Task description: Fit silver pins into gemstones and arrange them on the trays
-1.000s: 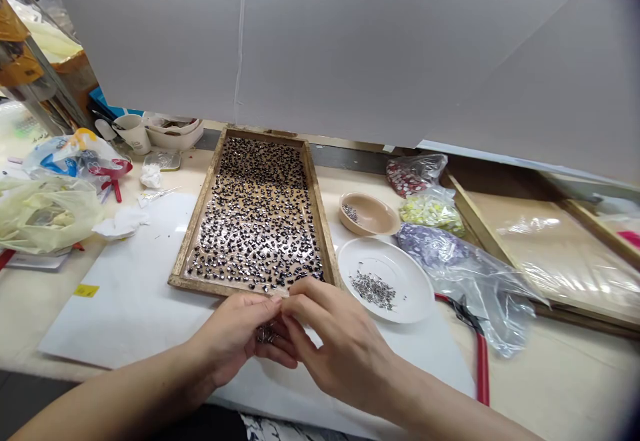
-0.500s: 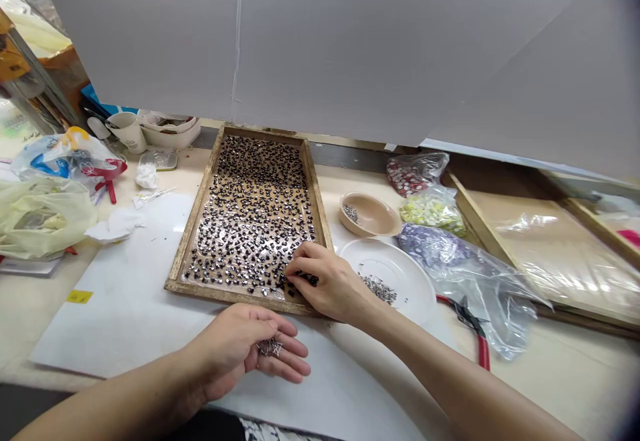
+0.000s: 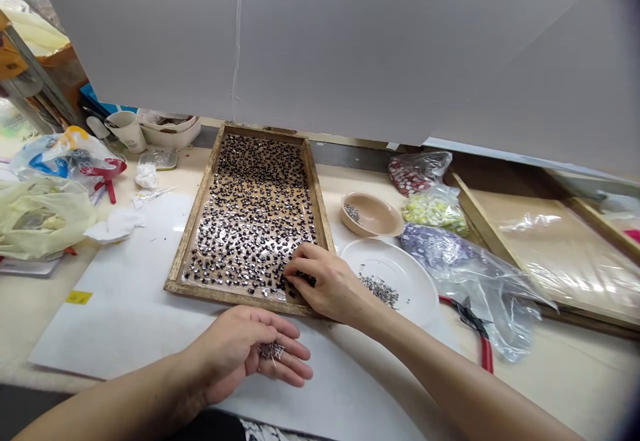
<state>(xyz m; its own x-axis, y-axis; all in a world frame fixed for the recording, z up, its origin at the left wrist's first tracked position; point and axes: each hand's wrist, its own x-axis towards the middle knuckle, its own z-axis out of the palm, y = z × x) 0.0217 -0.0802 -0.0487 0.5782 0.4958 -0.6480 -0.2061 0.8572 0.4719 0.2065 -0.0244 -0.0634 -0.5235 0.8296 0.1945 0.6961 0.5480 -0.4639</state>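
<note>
The left hand (image 3: 250, 351) lies palm-up and spread, cradling small metal pins (image 3: 271, 350) above the counter (image 3: 550, 374). The right hand (image 3: 327, 284) pinches dark beads (image 3: 250, 214) at the wooden tray's (image 3: 176, 274) near corner, beside a white plate (image 3: 415, 274).

1. A pale workbench (image 3: 575, 367) carries a white sheet (image 3: 135, 307)
2. On the sheet rest a wooden tray (image 3: 320, 207) of dark beads, a white plate (image 3: 415, 274) and a tan bowl (image 3: 373, 214)
3. Plastic bags (image 3: 465, 261), red-handled pliers (image 3: 483, 347) and a paper cup (image 3: 127, 131) lie around
</note>
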